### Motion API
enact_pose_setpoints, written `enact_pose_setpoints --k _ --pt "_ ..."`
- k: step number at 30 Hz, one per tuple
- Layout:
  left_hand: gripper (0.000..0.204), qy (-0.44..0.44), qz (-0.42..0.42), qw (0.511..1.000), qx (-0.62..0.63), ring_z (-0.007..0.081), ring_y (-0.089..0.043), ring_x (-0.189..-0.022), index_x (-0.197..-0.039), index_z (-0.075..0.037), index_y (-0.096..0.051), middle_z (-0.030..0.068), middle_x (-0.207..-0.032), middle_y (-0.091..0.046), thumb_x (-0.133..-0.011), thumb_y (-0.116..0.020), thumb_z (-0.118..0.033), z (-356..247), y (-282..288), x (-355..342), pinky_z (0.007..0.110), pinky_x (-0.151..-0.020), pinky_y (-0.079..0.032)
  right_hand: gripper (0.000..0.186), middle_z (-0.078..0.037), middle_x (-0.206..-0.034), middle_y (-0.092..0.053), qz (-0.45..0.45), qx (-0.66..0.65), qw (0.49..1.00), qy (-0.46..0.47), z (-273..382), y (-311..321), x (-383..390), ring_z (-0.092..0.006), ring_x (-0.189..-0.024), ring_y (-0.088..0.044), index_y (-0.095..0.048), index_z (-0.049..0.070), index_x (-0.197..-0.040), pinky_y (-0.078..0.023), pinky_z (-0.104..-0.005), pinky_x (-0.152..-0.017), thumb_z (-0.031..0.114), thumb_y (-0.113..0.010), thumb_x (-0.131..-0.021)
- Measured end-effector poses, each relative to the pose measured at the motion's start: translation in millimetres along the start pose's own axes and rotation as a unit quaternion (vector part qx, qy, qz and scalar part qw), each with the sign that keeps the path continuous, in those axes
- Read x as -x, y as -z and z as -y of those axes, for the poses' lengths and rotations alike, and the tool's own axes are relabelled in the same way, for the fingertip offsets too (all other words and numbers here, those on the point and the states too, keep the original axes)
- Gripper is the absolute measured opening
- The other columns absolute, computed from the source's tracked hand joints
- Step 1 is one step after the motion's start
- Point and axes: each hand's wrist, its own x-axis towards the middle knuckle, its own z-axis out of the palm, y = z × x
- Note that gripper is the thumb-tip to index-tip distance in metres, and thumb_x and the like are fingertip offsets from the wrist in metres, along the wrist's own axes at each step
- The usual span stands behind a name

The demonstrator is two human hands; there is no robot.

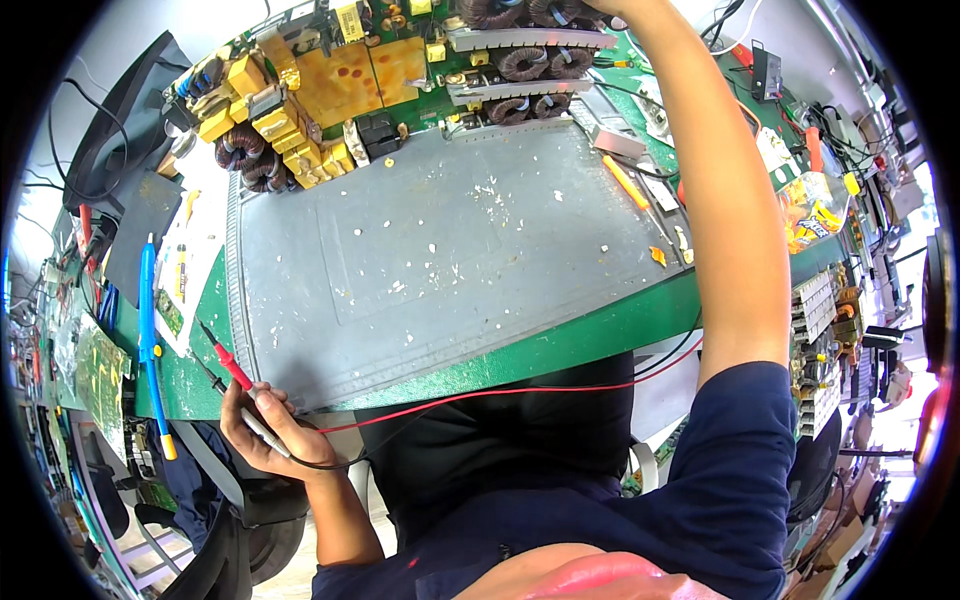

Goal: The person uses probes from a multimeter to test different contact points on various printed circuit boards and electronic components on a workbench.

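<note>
Room: cluttered; a black chair (pixel 265 500) stands at near left. The green bench (pixel 560 345) carries a grey mat (pixel 400 250) across its middle. The circuit board (pixel 430 108), crowded with coils and yellow parts, lies at the far side. The right hand (pixel 606 6) reaches far, cut by the view's edge; its finger state cannot be told. The left hand (pixel 270 430), near left, is clamped on a red probe (pixel 236 370) and a dark-tipped probe (pixel 213 377), both clear of the board. Judged step: probes held ready; applying them would call for separating the tips. Pale crumbs (pixel 487 200) litter the mat.
</note>
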Motion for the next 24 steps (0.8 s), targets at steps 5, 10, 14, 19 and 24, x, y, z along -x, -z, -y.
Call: enact_pose_setpoints --k 5,10,14,19,24 --pt "0.031 0.005 0.004 1.000 -0.007 0.0098 -0.048 -0.068 -0.120 0.001 -0.051 0.0071 -0.083 -0.056 -0.092 -0.053 -0.009 0.1 2.7 -0.1 0.021 -0.060 -0.037 0.052 -0.009 -0.061 -0.063 -0.039 -0.057 0.997 -0.022 -13.3 9.1 21.1 -0.0142 -0.053 -0.057 -0.068 -0.003 -0.071 -0.046 -0.0295 -0.051 0.048 -0.079 -0.069" --pt "0.030 -0.006 -0.001 1.000 -0.019 0.0097 -0.048 -0.068 -0.120 0.001 -0.052 0.0070 -0.083 -0.056 -0.091 -0.053 -0.009 2.3 0.7 0.9 0.021 -0.061 -0.038 0.050 -0.006 -0.058 -0.061 -0.053 -0.098 0.992 -0.064 -20.1 12.6 41.5 -0.0126 -0.051 -0.054 -0.069 -0.003 -0.071 -0.043 -0.0280 -0.050 0.046 -0.076 -0.073" --pt "0.029 -0.022 -0.006 1.000 -0.013 0.0069 -0.048 -0.066 -0.120 0.000 -0.053 0.0049 -0.083 -0.056 -0.093 -0.053 -0.011 2.0 -1.7 -0.7 0.018 -0.057 -0.035 0.049 -0.005 -0.058 -0.061 -0.063 -0.055 0.995 -0.051 -18.5 16.6 51.4 -0.0112 -0.052 -0.053 -0.069 -0.003 -0.072 -0.042 -0.0271 -0.051 0.046 -0.076 -0.074" --pt "0.030 0.012 -0.006 1.000 -0.002 0.0064 -0.048 -0.067 -0.120 0.000 -0.053 0.0043 -0.083 -0.056 -0.093 -0.054 -0.012 -3.4 -2.8 -2.2 0.017 -0.057 -0.036 0.049 -0.005 -0.058 -0.061 -0.077 -0.086 0.991 -0.074 -9.8 19.3 71.5 -0.0111 -0.053 -0.053 -0.069 -0.003 -0.072 -0.043 -0.0272 -0.051 0.045 -0.075 -0.075" --pt "0.029 0.018 0.001 1.000 0.011 0.0073 -0.049 -0.069 -0.119 0.000 -0.052 0.0063 -0.085 -0.057 -0.093 -0.054 -0.011 -1.6 -0.2 -3.9 0.018 -0.057 -0.038 0.038 -0.007 -0.066 -0.064 -0.093 -0.059 0.991 -0.081 -0.6 21.9 98.5 -0.0103 -0.060 -0.056 -0.068 -0.006 -0.082 -0.044 -0.0254 -0.055 0.031 -0.073 -0.082"
